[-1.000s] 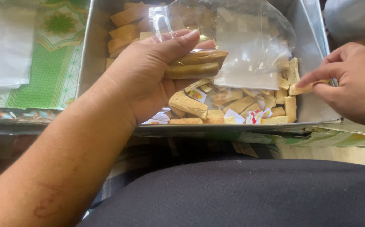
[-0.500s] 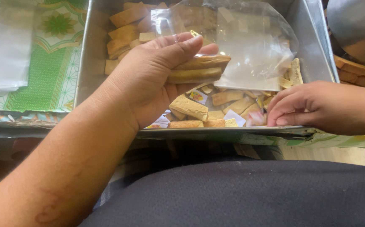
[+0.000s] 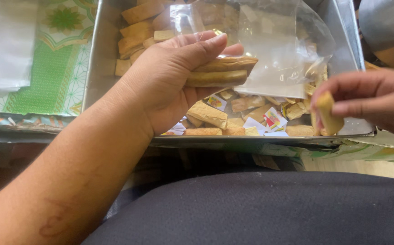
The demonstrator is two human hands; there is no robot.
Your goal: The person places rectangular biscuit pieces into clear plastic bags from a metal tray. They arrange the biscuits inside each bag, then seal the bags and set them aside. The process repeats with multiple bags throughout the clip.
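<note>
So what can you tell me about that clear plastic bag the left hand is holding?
The clear plastic bag is thin, glossy and crinkled, see-through enough to show the tray behind it. It hangs open over the metal tray of tan biscuit sticks. The left hand pinches its lower edge together with two biscuit sticks lying flat, stacked, which seem to sit at its mouth. Whether anything lies deeper inside, I cannot tell.

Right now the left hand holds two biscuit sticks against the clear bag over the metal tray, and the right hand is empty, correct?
Not quite. In the head view the right hand is not empty: it pinches one biscuit stick. The left hand, two biscuit sticks, clear bag and metal tray are as stated.
</note>
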